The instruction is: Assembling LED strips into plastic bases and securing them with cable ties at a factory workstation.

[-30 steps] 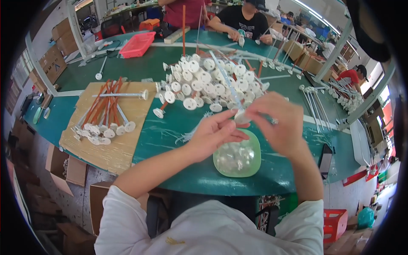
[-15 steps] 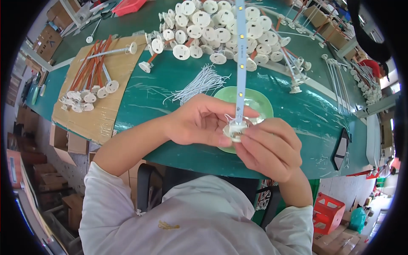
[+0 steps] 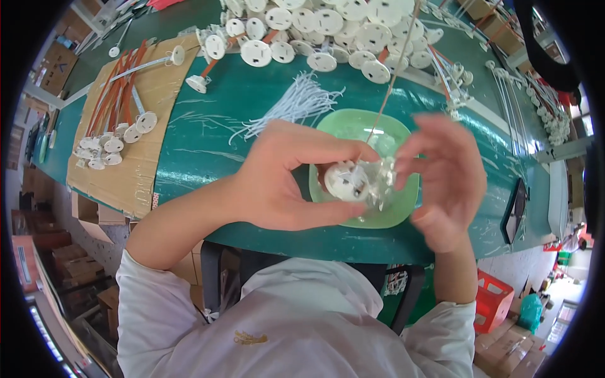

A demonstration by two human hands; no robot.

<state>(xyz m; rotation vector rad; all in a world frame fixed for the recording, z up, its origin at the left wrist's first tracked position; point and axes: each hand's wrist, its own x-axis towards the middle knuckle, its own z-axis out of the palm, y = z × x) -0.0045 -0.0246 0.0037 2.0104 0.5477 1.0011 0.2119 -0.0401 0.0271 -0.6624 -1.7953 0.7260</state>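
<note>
Green covers the whole surface (image 3: 208, 132) that curves away from us, with cardboard boxes stacked on the floor to our left and a red crate (image 3: 491, 299) low on our right. Nearest to us, our left hand (image 3: 283, 179) is closed around a white round disc (image 3: 346, 181), thumb beneath and fingers arched over it, and a thin rod (image 3: 394, 75) rises from that disc, slanting up and away toward the far pile. Our right hand (image 3: 444, 179) sits just beside the disc with the fingers spread and loose; it is blurred, and we cannot tell whether the fingertips touch the clear crinkled piece next to the disc. Both hands hover over a pale green bowl (image 3: 403, 211) that rests near the front edge of the surface. Just beyond the bowl lies a loose bundle of white wires (image 3: 293, 107). Further left, a cardboard sheet (image 3: 135, 183) carries orange rods with white discs (image 3: 107, 142) at their ends. At the far side, a heap of white discs (image 3: 315, 28) spreads across the surface.
</note>
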